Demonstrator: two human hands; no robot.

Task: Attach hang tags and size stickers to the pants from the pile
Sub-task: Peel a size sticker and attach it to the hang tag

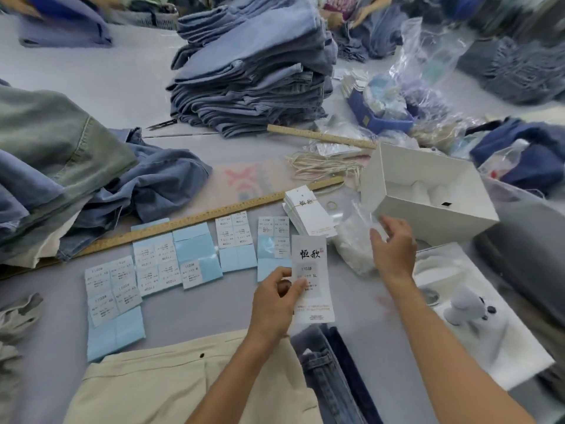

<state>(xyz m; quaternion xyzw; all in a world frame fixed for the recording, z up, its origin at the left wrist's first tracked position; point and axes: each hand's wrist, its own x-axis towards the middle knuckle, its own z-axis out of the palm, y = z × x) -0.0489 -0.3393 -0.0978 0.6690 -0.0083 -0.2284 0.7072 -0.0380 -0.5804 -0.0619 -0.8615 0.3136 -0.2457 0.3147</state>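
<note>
My left hand pinches a white hang tag with a size sticker on it, held upright above the table. My right hand hovers to the right of the tag, fingers relaxed over a clear plastic bag, holding nothing. A stack of hang tags lies just beyond. Several blue sheets of size stickers are spread in a row on the left. Beige pants lie at the near edge, dark jeans beside them.
A tall pile of folded blue jeans stands at the back. Crumpled jeans lie left. A long wooden ruler crosses the table. An open white box, string loops and a blue tray sit right.
</note>
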